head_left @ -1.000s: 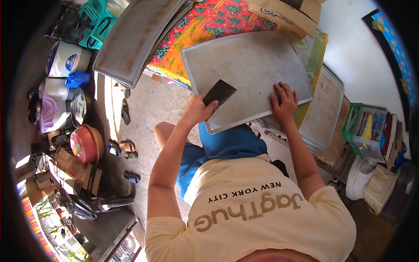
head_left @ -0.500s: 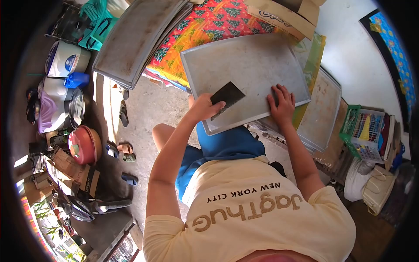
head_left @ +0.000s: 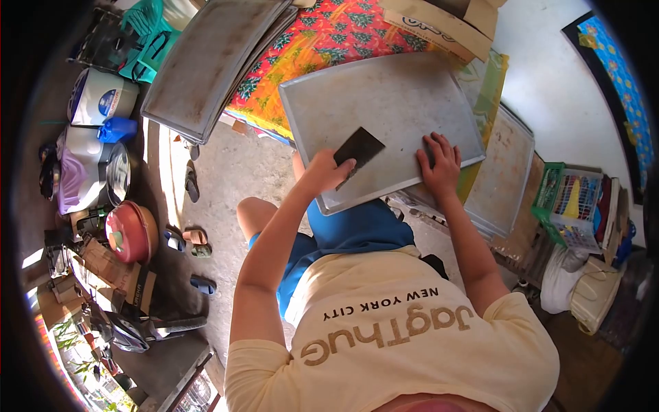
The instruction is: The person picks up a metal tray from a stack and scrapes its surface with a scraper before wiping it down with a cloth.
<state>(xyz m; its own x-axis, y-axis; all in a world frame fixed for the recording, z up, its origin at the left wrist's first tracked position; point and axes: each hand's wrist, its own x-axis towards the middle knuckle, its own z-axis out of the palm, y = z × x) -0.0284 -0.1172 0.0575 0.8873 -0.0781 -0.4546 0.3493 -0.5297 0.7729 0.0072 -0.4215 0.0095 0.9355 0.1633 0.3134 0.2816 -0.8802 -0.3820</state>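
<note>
Left hand [head_left: 321,172] clamped on dark scraper [head_left: 358,150], blade poking out toward 1 o'clock, laid flat on metal tray [head_left: 384,103]. Tray propped on lap, long axis running 9-to-3. Right hand [head_left: 438,165] spread flat, fingers apart, pinning tray's 4 o'clock corner; scraper nearer left hand, obviously.

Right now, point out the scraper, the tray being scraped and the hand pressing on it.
scraper [head_left: 359,149], head view, middle of the dark blade.
tray [head_left: 384,96], head view, bare metal floor above the blade.
right hand [head_left: 438,167], head view, back of the hand lying flat on the tray's near corner.
</note>
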